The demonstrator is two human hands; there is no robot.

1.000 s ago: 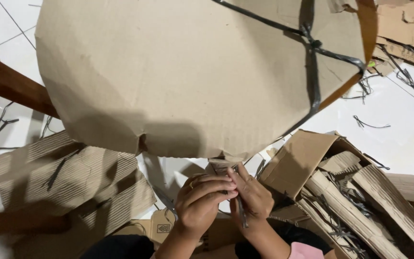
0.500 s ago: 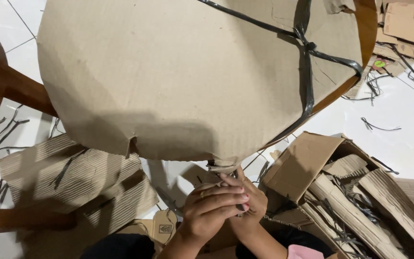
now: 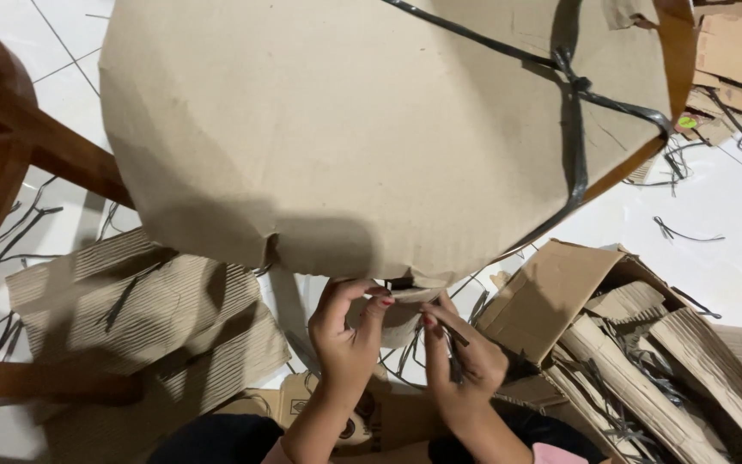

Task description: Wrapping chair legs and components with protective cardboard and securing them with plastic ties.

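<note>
Head view showed corrugated sheets (image 3: pixel 143 318) at the floor's left, then the left hand (image 3: pixel 347 339) and right hand (image 3: pixel 465 361), fingers pinched together on a black strap (image 3: pixel 453 344) beneath the wrapped bundle's (image 3: pixel 354 129) lower edge; cardboard scraps (image 3: pixel 637 344) lay right.

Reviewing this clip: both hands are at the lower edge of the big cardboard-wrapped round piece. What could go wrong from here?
1. The left hand and right hand pinch at the cardboard wrap's lower edge; the thin flap there could tear.
2. The black strap is knotted tight across the wrap; tugging below might shift it or crease the cardboard.
3. Loose strap scraps and corrugated sheets litter the tiled floor, a possible slipping hazard.
</note>
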